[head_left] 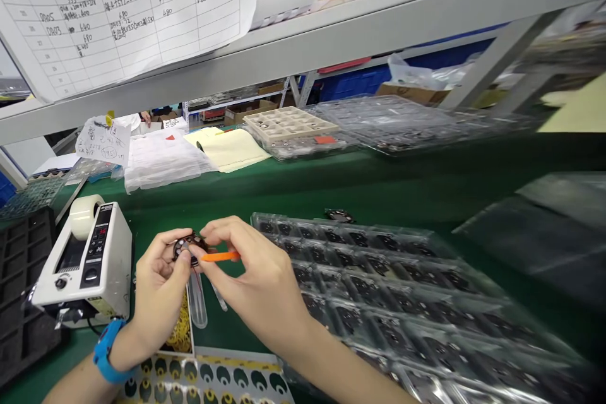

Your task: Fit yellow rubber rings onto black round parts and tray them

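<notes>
A small round black part [188, 249] with shiny spots is pinched between the thumb and fingers of my left hand [163, 287], which has a blue wristband. My right hand [258, 271] is closed around a slim orange tool [220, 257], and its fingertips meet the part's right side. What the tool's tip touches is too small to make out. Below the hands lie a clear plastic strip [197, 300] and a box of yellow pieces [180, 331]. Nearest me is a sheet of dark green, ring-topped stickers [222, 385].
At left stands a white tape dispenser [108, 265] beside a black tray [21, 284]. Clear compartment trays [379, 284] of black parts spread across the right, with one loose black part [339, 215] behind them. A grey shelf beam [379, 25] crosses above, with a handwritten sheet [132, 19] hanging from it.
</notes>
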Demonstrator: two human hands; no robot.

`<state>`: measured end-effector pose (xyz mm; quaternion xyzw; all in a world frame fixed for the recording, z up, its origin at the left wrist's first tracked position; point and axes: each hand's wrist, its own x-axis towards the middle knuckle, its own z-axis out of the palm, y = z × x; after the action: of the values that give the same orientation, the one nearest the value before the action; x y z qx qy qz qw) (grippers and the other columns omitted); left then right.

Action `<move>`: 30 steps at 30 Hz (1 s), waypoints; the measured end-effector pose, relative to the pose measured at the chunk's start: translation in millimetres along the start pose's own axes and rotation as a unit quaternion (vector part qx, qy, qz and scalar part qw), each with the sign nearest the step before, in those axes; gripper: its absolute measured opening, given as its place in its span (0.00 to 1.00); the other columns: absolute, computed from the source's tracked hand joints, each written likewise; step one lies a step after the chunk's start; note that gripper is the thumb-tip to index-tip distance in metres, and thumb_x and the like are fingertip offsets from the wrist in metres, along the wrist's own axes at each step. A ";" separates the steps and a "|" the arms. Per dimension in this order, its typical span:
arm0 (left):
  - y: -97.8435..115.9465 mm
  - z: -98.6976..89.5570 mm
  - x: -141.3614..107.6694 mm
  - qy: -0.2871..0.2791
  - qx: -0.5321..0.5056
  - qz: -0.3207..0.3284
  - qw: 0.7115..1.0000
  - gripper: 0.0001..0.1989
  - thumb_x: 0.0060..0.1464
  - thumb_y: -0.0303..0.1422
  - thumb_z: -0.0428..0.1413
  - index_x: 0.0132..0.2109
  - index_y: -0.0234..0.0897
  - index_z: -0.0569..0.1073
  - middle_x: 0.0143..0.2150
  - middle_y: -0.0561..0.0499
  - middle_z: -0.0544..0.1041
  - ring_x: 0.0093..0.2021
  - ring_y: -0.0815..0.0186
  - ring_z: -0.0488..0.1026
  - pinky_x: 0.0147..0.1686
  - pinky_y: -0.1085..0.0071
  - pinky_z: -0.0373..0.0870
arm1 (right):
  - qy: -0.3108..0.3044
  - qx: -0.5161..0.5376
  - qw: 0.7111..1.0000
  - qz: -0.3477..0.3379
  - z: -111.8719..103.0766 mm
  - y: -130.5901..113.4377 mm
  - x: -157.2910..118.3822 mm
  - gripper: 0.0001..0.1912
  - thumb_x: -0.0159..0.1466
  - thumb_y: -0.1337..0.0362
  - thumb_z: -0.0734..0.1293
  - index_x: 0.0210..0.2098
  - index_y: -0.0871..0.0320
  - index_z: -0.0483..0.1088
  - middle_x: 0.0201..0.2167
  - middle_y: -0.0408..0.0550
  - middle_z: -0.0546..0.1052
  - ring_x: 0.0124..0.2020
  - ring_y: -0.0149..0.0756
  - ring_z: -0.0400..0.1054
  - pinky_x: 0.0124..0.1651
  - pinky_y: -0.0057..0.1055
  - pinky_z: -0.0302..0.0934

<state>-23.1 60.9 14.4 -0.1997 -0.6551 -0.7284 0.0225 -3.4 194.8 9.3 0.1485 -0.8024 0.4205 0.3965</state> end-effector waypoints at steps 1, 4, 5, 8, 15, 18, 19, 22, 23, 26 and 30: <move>-0.1 -0.2 -0.4 -0.001 -0.008 -0.006 1.000 0.13 0.56 0.40 0.61 0.44 0.36 0.73 0.36 0.46 0.80 0.37 0.62 0.79 0.34 0.74 0.78 | -0.009 0.001 1.000 0.007 -0.2 0.0 0.7 0.02 0.65 0.68 0.64 0.34 0.57 0.65 0.34 0.47 0.73 0.35 0.36 0.69 0.33 0.29 0.60; -0.3 -0.5 -3.1 -0.010 -0.016 -0.014 1.000 0.14 0.57 0.41 0.60 0.44 0.36 0.72 0.37 0.46 0.80 0.37 0.60 0.79 0.32 0.71 0.78 | -0.082 0.043 0.995 0.048 -3.5 -0.9 5.0 0.03 0.66 0.67 0.62 0.34 0.57 0.65 0.34 0.47 0.70 0.33 0.34 0.67 0.31 0.28 0.59; -0.7 -0.6 -3.8 -0.015 -0.015 -0.014 1.000 0.14 0.57 0.41 0.60 0.44 0.37 0.72 0.38 0.46 0.80 0.37 0.59 0.79 0.32 0.70 0.78 | -0.100 0.060 0.991 0.057 -5.0 -1.0 6.4 0.06 0.66 0.68 0.61 0.31 0.57 0.64 0.33 0.46 0.69 0.31 0.33 0.66 0.30 0.28 0.58; -2.6 -2.2 -3.0 -0.041 0.002 -0.017 0.999 0.12 0.59 0.40 0.58 0.45 0.37 0.71 0.39 0.46 0.79 0.38 0.60 0.78 0.34 0.70 0.76 | -0.115 0.069 0.989 0.066 -7.8 1.1 9.3 0.10 0.65 0.69 0.60 0.27 0.57 0.58 0.29 0.44 0.66 0.28 0.31 0.62 0.29 0.27 0.55; -2.1 -12.8 13.9 -0.033 0.194 0.073 0.978 0.04 0.52 0.29 0.56 0.31 0.37 0.75 0.30 0.51 0.72 0.32 0.65 0.69 0.32 0.72 0.65 | -0.051 -0.022 0.997 -0.061 -6.0 3.8 8.3 0.04 0.66 0.71 0.60 0.34 0.58 0.63 0.32 0.47 0.70 0.32 0.34 0.66 0.29 0.27 0.58; 1.0 -14.5 17.0 0.017 0.159 0.047 0.986 0.04 0.48 0.30 0.57 0.27 0.36 0.72 0.26 0.53 0.70 0.29 0.67 0.66 0.30 0.74 0.63 | 0.039 -0.062 0.979 -0.191 -6.9 -4.2 -0.3 0.03 0.66 0.71 0.62 0.41 0.60 0.66 0.33 0.49 0.72 0.31 0.32 0.66 0.28 0.27 0.60; 2.0 -14.3 16.9 0.029 0.135 0.023 0.990 0.05 0.47 0.31 0.58 0.27 0.35 0.70 0.25 0.53 0.70 0.29 0.68 0.66 0.30 0.75 0.63 | 0.062 -0.085 0.965 -0.241 -7.5 -6.9 -4.0 0.04 0.67 0.71 0.62 0.41 0.60 0.67 0.33 0.48 0.72 0.29 0.31 0.65 0.27 0.28 0.58; 5.6 -12.2 13.1 0.042 0.052 -0.041 0.997 0.10 0.44 0.32 0.61 0.27 0.35 0.67 0.23 0.55 0.69 0.25 0.71 0.65 0.26 0.79 0.63 | 0.083 -0.145 0.921 -0.351 -7.9 -11.3 -12.0 0.07 0.67 0.73 0.62 0.38 0.60 0.72 0.30 0.47 0.74 0.25 0.30 0.61 0.25 0.30 0.54; 7.2 -11.1 10.9 0.038 0.024 -0.054 0.998 0.11 0.44 0.32 0.63 0.26 0.35 0.66 0.22 0.56 0.69 0.24 0.72 0.65 0.24 0.80 0.62 | 0.088 -0.154 0.917 -0.357 -7.4 -11.3 -12.4 0.07 0.67 0.73 0.62 0.38 0.61 0.72 0.31 0.48 0.75 0.25 0.30 0.61 0.25 0.30 0.54; 12.6 -7.6 3.5 0.014 -0.038 -0.089 0.995 0.14 0.43 0.32 0.66 0.30 0.35 0.67 0.21 0.56 0.71 0.22 0.73 0.67 0.23 0.81 0.65 | 0.097 -0.174 0.931 -0.305 -5.1 -7.4 -7.4 0.07 0.68 0.73 0.63 0.40 0.62 0.72 0.37 0.54 0.78 0.28 0.33 0.64 0.29 0.31 0.58; 16.1 -4.7 -4.1 -0.003 -0.044 -0.084 0.995 0.17 0.45 0.35 0.68 0.38 0.34 0.71 0.22 0.54 0.74 0.21 0.71 0.71 0.24 0.80 0.72 | 0.071 -0.143 0.951 -0.265 -2.9 0.5 0.8 0.05 0.68 0.74 0.62 0.40 0.63 0.70 0.37 0.55 0.78 0.30 0.35 0.68 0.30 0.31 0.62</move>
<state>-15.8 53.1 28.0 -0.1469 -0.6370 -0.7551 -0.0498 -2.8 197.5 10.6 0.2674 -0.7558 0.1903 0.5666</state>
